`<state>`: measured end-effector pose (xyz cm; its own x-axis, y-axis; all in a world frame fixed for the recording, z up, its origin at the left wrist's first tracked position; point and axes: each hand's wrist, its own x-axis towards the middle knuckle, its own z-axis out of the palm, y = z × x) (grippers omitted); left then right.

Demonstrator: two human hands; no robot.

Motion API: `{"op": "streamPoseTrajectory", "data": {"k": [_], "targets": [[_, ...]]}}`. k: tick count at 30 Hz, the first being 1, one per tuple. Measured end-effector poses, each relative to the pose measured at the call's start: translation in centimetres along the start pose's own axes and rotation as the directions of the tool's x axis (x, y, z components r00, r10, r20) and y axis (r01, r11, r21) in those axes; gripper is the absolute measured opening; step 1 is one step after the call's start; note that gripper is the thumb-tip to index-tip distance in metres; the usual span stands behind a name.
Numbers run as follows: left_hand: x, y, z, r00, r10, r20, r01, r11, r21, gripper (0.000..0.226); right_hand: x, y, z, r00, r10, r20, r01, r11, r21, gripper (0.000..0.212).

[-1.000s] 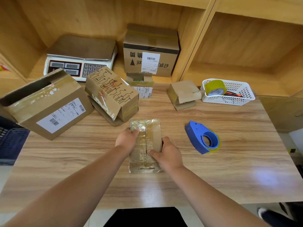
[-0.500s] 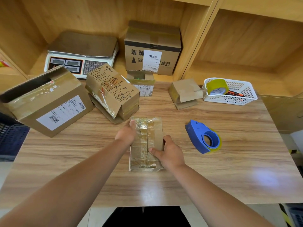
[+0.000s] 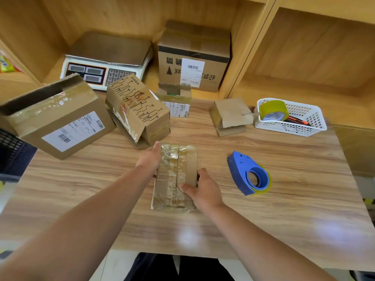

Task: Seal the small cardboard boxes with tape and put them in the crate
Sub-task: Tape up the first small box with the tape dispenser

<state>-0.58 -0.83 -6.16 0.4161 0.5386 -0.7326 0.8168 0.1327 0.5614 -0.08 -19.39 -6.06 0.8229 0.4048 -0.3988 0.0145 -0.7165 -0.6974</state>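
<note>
**A:** Where is the small box (image 3: 175, 177), and how will it handle?

**B:** It lies flat on the tabletop (image 3: 284, 209), straight in front of the person, with its top already striped with glossy tape. I'd judge it light and fairly stiff. It is thin cardboard, so it could dent under a hard squeeze, and the taped face looks slick. It is best taken by its two long sides rather than by the top.

**A:** And the hands?

**B:** The right grip (image 3: 203, 187) is grasping the box, with the thumb on top near the seam and the fingers wrapped over the right edge. The left grip (image 3: 149, 159) looks released, its fingers fairly straight along the left side and reaching the far corner.

**A:** What is around it?

**B:** The blue tape dispenser (image 3: 248, 173) lies just to the right, apart from both hands. The dark crate (image 3: 12, 153) sits off the tabletop's left edge, well apart.

**A:** What has changed from a second ago?

**B:** Little has. The box has stayed roughly in place and the right grip is unchanged. The left hand has slid from capping the far corner to lying along the side. The dispenser hasn't moved.
</note>
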Motion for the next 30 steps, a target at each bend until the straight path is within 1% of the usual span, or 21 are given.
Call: {"op": "streamPoseTrajectory", "data": {"k": [2, 5, 7, 9, 12, 13, 14, 15, 16, 17, 18, 19, 20, 21, 22, 23, 24, 26, 28, 30], "targets": [[-1.0, 0.5, 0.0, 1.0, -0.017, 0.008, 0.018, 0.999, -0.028, 0.083, 0.2, 0.4, -0.5, 1.0, 0.009, 0.03, -0.01, 1.0, 0.012, 0.044], [-2.3, 1.2, -0.1, 0.998, -0.018, 0.053, 0.024, 0.993, -0.118, 0.061, 0.5, 1.5, -1.2, 0.997, 0.014, 0.079, -0.019, 0.998, 0.064, 0.045], [-3.0, 1.4, 0.1, 0.997, 0.011, 0.078, 0.001, 0.988, -0.153, 0.059, 0.6, 2.2, -1.7, 0.994, 0.007, 0.107, -0.017, 0.995, 0.097, 0.044], [-3.4, 1.4, 0.4, 0.997, 0.06, 0.044, -0.052, 0.984, -0.171, 0.059, 0.6, 2.7, -2.2, 0.992, 0.01, 0.126, -0.026, 0.992, 0.12, 0.041], [-4.3, 1.1, 1.0, 0.991, 0.134, -0.001, -0.132, 0.972, -0.194, 0.03, 0.7, 3.5, -2.9, 0.988, 0.007, 0.152, -0.031, 0.988, 0.151, 0.038], [-4.5, 0.9, 1.3, 0.989, 0.145, 0.007, -0.14, 0.967, -0.213, 0.027, 0.9, 3.8, -3.2, 0.987, 0.0, 0.159, -0.024, 0.988, 0.152, 0.04], [-4.8, 0.5, 1.5, 0.989, 0.148, 0.015, -0.141, 0.963, -0.229, 0.036, 1.0, 4.3, -3.4, 0.985, -0.006, 0.171, -0.019, 0.989, 0.149, 0.041], [-4.9, -0.2, 1.8, 0.989, 0.143, 0.021, -0.134, 0.962, -0.239, 0.05, 1.2, 4.6, -3.6, 0.983, -0.011, 0.181, -0.017, 0.988, 0.152, 0.04], [-5.1, -0.7, 2.1, 0.993, 0.112, 0.027, -0.102, 0.962, -0.252, 0.062, 1.1, 4.7, -4.1, 0.982, -0.014, 0.188, -0.016, 0.988, 0.157, 0.037], [-5.3, -1.2, 2.3, 0.997, 0.062, 0.05, -0.047, 0.964, -0.26, 0.07, 1.2, 4.9, -4.4, 0.982, -0.011, 0.19, -0.019, 0.987, 0.16, 0.036], [-5.6, -1.5, 2.6, 0.996, 0.023, 0.089, 0.0, 0.967, -0.256, 0.071, 1.2, 5.1, -4.8, 0.981, -0.014, 0.192, -0.016, 0.988, 0.156, 0.038], [-5.9, -1.8, 3.0, 0.991, 0.0, 0.137, 0.034, 0.968, -0.249, 0.065, 1.3, 5.2, -5.2, 0.982, -0.016, 0.186, -0.01, 0.99, 0.138, 0.045], [-6.2, -1.8, 3.3, 0.985, -0.003, 0.173, 0.047, 0.968, -0.248, 0.057, 1.3, 5.3, -5.7, 0.986, -0.025, 0.166, 0.009, 0.995, 0.096, 0.057], [-6.5, -1.8, 3.7, 0.983, 0.006, 0.186, 0.043, 0.965, -0.26, 0.05, 1.4, 5.4, -6.1, 0.99, -0.04, 0.133, 0.035, 0.999, 0.04, 0.071], [-6.6, -1.7, 4.0, 0.984, 0.019, 0.178, 0.031, 0.961, -0.274, 0.045, 1.5, 5.5, -6.5, 0.992, -0.064, 0.105, 0.066, 0.998, -0.02, 0.08], [-6.6, -1.8, 4.2, 0.985, 0.033, 0.17, 0.017, 0.958, -0.286, 0.042, 1.5, 5.5, -6.8, 0.991, -0.094, 0.094, 0.1, 0.993, -0.069, 0.082], [-6.7, -1.8, 4.4, 0.986, 0.044, 0.163, 0.005, 0.957, -0.291, 0.04, 1.6, 5.4, -7.1, 0.988, -0.118, 0.103, 0.129, 0.986, -0.102, 0.079], [-6.6, -1.8, 4.5, 0.985, 0.051, 0.164, -0.002, 0.958, -0.288, 0.038, 1.6, 5.1, -7.6, 0.981, -0.127, 0.144, 0.144, 0.983, -0.112, 0.061], [-6.7, -1.8, 4.6, 0.986, 0.046, 0.16, -0.003, 0.966, -0.258, 0.037, 1.3, 4.5, -8.3, 0.985, -0.083, 0.153, 0.09, 0.995, -0.036, 0.043], [-6.9, -1.7, 4.8, 0.985, 0.046, 0.166, -0.007, 0.973, -0.229, 0.034, 1.0, 3.8, -8.8, 0.986, -0.029, 0.163, 0.02, 0.998, 0.057, 0.038]]}}
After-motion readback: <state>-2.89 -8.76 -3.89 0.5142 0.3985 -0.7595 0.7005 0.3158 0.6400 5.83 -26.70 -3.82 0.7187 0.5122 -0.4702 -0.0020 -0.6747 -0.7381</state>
